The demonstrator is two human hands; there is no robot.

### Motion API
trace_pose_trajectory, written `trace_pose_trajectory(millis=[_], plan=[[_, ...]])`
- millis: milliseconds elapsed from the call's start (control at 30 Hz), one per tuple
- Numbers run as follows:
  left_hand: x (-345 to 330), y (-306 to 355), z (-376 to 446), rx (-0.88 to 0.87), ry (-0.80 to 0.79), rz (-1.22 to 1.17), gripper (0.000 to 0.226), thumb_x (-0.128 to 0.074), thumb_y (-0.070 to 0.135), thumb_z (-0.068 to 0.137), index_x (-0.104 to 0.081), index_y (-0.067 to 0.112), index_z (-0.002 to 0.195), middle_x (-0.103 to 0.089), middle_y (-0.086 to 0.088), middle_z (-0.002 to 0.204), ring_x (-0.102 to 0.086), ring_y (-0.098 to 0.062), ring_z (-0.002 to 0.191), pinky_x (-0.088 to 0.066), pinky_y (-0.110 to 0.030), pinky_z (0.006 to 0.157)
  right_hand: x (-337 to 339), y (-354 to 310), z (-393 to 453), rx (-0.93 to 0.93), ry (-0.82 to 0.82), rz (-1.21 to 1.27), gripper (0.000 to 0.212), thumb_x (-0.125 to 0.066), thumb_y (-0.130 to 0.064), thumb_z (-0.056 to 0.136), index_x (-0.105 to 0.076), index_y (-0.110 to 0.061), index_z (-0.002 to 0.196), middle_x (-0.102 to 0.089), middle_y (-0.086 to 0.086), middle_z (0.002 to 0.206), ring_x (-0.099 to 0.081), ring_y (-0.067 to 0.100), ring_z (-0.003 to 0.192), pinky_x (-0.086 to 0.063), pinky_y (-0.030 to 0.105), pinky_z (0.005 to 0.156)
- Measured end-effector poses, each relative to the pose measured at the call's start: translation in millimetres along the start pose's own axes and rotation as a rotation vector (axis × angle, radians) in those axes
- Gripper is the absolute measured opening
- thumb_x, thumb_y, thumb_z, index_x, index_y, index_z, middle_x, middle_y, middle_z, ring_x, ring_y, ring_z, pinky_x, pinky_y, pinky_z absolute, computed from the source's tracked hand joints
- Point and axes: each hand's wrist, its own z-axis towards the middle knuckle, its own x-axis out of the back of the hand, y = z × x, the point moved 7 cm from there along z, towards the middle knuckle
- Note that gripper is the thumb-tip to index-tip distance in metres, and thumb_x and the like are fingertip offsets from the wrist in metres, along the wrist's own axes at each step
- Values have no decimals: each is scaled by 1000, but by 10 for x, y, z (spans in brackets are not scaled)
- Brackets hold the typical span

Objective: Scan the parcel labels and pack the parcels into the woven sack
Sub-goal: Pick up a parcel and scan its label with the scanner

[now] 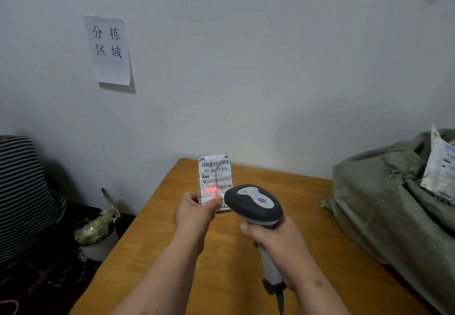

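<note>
My left hand [193,212] pinches the lower edge of a small brown parcel [215,179] and holds it upright above the wooden table [221,265], its white barcode label facing me. My right hand [278,243] grips the handle of a grey and white barcode scanner [253,204], whose head points at the label. A red scan line glows on the lower part of the label. The grey-green woven sack [384,204] lies on the right of the table, with a white parcel [440,172] sticking out of its mouth.
A paper sign [108,50] with printed characters is stuck on the wall at the left. A person in a striped top [22,191] sits at the far left. A bin [98,231] with crumpled wrapping stands on the floor beside the table.
</note>
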Motion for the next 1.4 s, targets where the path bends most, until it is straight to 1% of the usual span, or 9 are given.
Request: trace_pose_trajectory(millis=[300, 433, 633, 733, 867, 933, 1067, 1233, 1400], plan=[[-269, -89, -215, -3, -35, 17, 29, -80, 14, 82, -60, 11, 103, -72, -8, 97, -68, -29, 87, -57, -44, 80, 312, 120, -112, -18, 2, -9, 12, -80, -18, 77, -70, -19, 83, -64, 1, 72, -56, 4, 63, -48, 31, 66], [-498, -133, -334, -14, -63, 35, 28, -81, 15, 81, -60, 12, 100, -72, -7, 93, -69, -30, 89, -57, -46, 81, 553, 160, -211, -30, 45, -15, 10, -79, -17, 79, -73, -17, 87, -71, 10, 78, -57, 3, 67, -48, 26, 67], [-925, -170, -459, -32, -173, 37, 27, -80, 10, 82, -58, 9, 98, -70, -13, 93, -61, -24, 72, -53, -41, 71, 930, 209, -371, -37, 188, 38, 14, -79, -13, 80, -78, -24, 89, -72, -11, 72, -60, -8, 62, -44, 7, 57], [-1174, -156, -497, -41, -253, 44, 27, -80, 12, 82, -58, 11, 98, -70, -11, 94, -65, -25, 77, -55, -40, 74, 1091, 253, -464, -57, 273, 59, 11, -78, -13, 81, -75, -24, 79, -75, 2, 78, -63, 4, 64, -43, 8, 54], [-1485, -137, -589, -31, -358, 36, 28, -80, 14, 82, -57, 14, 99, -69, -8, 98, -68, -28, 88, -56, -40, 77, 1278, 353, -584, -94, 399, 135, 18, -79, -16, 81, -72, -33, 83, -75, -18, 79, -65, -7, 74, -48, 8, 62], [-1623, -116, -672, -42, -399, 36, 28, -80, 15, 82, -58, 14, 99, -70, -7, 98, -68, -28, 90, -56, -40, 78, 1382, 409, -664, -107, 474, 155, 20, -80, -19, 80, -72, -34, 89, -74, -18, 80, -65, -4, 78, -50, 14, 67], [-1910, -36, -865, -97, -467, 39, 26, -80, 15, 82, -58, 18, 96, -70, -3, 96, -67, -21, 87, -55, -34, 74, 1624, 556, -847, -129, 613, 198, 30, -83, -22, 79, -72, -24, 107, -73, -9, 87, -66, 6, 83, -49, 19, 70], [-2442, 269, -1190, -198, -552, 10, 32, -82, 21, 81, -61, 18, 105, -72, 3, 97, -68, -15, 87, -53, -30, 74, 2124, 610, -1010, -65, 760, 254, 30, -83, -23, 79, -72, -21, 106, -73, -7, 86, -67, 12, 87, -51, 20, 71], [-3053, 580, -1586, -358, -602, 24, 28, -82, 25, 80, -60, 28, 97, -72, 10, 92, -68, -2, 79, -53, -26, 71, 2822, 718, -1089, 13, 916, 347, 25, -83, -22, 78, -70, -25, 100, -73, 3, 94, -66, 24, 93, -47, 29, 69]])
